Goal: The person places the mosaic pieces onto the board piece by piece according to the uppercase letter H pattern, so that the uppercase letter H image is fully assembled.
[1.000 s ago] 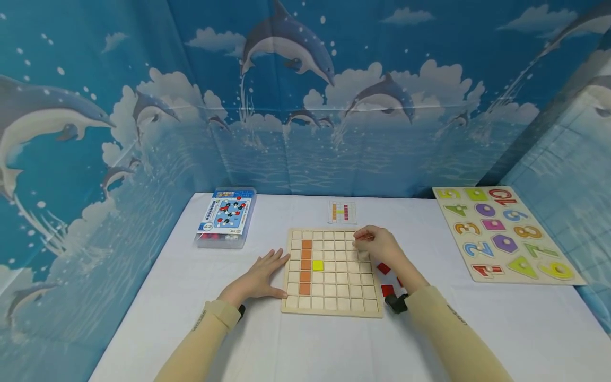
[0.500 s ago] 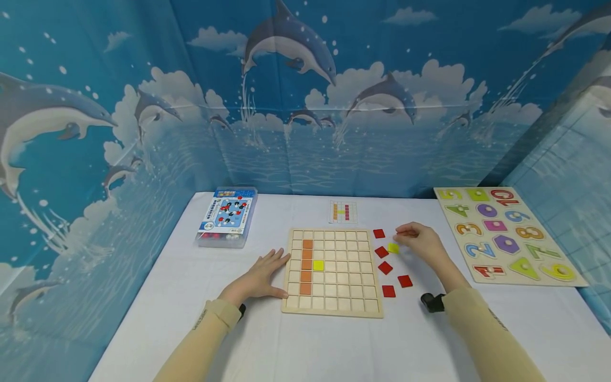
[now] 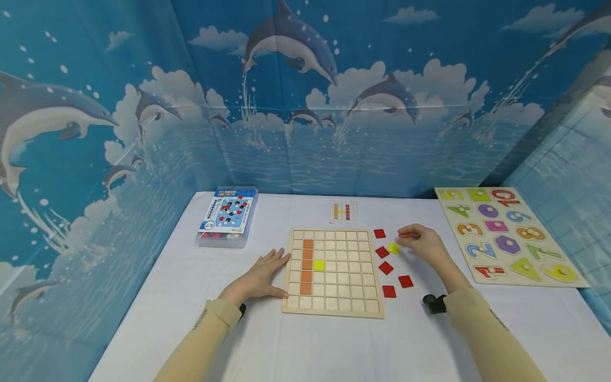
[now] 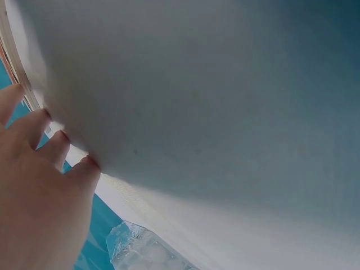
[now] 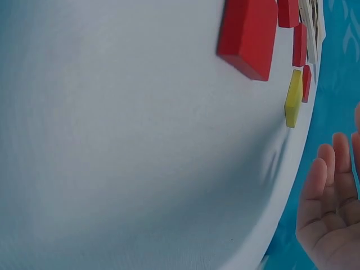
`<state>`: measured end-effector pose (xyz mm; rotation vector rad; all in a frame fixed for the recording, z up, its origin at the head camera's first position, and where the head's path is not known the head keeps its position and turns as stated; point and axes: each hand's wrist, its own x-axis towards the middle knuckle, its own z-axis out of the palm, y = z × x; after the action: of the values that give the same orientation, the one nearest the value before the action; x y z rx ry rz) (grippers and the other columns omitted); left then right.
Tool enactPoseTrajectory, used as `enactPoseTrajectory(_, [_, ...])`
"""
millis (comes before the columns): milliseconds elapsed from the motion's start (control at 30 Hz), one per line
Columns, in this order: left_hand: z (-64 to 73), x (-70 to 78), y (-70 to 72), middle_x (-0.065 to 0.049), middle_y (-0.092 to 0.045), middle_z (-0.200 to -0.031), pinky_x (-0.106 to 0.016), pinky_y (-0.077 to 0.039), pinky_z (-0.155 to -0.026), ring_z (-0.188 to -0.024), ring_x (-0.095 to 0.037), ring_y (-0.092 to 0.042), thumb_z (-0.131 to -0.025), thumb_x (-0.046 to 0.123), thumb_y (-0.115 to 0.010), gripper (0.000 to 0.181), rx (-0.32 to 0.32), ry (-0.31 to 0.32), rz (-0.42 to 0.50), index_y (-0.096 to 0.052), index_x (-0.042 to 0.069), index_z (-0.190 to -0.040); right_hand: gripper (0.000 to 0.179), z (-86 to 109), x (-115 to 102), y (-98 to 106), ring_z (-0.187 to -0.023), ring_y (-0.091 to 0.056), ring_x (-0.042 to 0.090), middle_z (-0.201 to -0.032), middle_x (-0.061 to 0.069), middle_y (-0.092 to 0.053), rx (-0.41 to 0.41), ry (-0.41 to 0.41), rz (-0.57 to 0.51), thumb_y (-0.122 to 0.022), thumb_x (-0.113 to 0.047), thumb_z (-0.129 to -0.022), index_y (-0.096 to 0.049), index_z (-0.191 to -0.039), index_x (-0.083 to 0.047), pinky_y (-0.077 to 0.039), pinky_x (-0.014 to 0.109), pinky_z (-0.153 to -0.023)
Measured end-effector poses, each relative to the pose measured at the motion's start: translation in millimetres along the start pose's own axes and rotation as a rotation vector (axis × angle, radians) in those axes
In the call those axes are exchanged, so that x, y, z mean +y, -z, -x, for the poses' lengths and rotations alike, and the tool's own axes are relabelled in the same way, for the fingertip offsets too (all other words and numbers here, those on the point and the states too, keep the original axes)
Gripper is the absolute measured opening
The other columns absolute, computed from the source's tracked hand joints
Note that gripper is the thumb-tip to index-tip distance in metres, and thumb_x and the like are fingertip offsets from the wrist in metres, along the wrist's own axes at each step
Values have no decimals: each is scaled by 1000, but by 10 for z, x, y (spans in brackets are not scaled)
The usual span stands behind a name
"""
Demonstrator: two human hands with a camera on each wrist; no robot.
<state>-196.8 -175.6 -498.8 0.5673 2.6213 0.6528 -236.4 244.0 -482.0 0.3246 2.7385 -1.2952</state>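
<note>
A wooden grid board (image 3: 343, 315) lies on the white table, with a column of several orange tiles (image 3: 306, 264) and one yellow tile (image 3: 319, 265) in its squares. My left hand (image 3: 260, 276) rests at the board's left edge, fingers spread, thumb near the lower corner. Right of the board lie several loose red tiles (image 3: 385, 268) and a loose yellow tile (image 3: 393, 248). My right hand (image 3: 424, 243) hovers just right of that yellow tile. In the right wrist view its fingers (image 5: 315, 180) are loosely bent and hold nothing, apart from the yellow tile (image 5: 293, 100).
Behind the board lies a small card (image 3: 343, 212) printed with a coloured grid pattern. A clear plastic box (image 3: 226, 216) with a molecule picture stands at the back left. A wooden number and shape puzzle (image 3: 506, 236) lies at the right. A dolphin-print curtain (image 3: 305, 148) encloses the table.
My right hand has moved right, from over the board's upper right corner to beside the loose yellow tile, uncovering the loose tiles. It has barely moved over the last half second. The left hand stays put.
</note>
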Motion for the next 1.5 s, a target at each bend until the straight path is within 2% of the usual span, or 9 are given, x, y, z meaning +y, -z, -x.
enactPoseTrajectory(233, [-4,11,15,-10,-18,-165,-52,-10,-125,-154,-31,-9,-76,37,-84,100,-3,0,-6,-30,15,-156,40,-12,27,-16,-101,-58,30,-122,23,-62,-59,-1,6,-69,-25,-92,-59,-124,-2,-54,32,-83])
enactPoseTrajectory(500, [-21,-5,12,-9,-17,-166,-52,-9,-125,-154,-31,-8,-76,37,-84,100,-8,-6,-13,-29,16,-156,41,-28,48,-45,-103,-56,31,-122,23,-61,-80,-26,21,-69,-24,-92,-59,-125,-3,-54,40,-90])
enactPoseTrajectory(733, [-31,-15,12,-9,-17,-166,-52,-10,-126,-154,-31,-8,-76,37,-84,100,-7,-5,-13,-29,17,-156,40,-29,55,-72,-108,-54,35,-125,24,-60,-108,-4,37,-69,-19,-91,-59,-125,-1,-51,49,-96])
enactPoseTrajectory(1000, [-20,-15,10,-11,-18,-165,-54,-11,-125,-154,-33,-9,-75,36,-85,101,-8,-15,-7,-29,13,-156,37,-61,59,-116,-106,-54,33,-121,23,-60,-121,-19,69,-69,-15,-90,-59,-123,-1,-51,46,-94])
enactPoseTrajectory(1300, [-17,-3,-5,-9,-18,-165,-52,-10,-126,-154,-32,-9,-75,37,-85,100,0,8,-12,-30,16,-156,39,-82,1,-154,-102,-52,33,-115,22,-59,-146,-22,134,-73,-10,-87,-60,-122,1,-53,42,-91])
enactPoseTrajectory(1500, [-20,-19,-11,-11,-17,-165,-53,-10,-125,-154,-33,-9,-75,36,-85,100,2,1,-18,-29,14,-156,38,-105,-19,-166,-101,-51,31,-110,20,-57,-163,-25,162,-73,-8,-87,-59,-121,2,-52,36,-85])
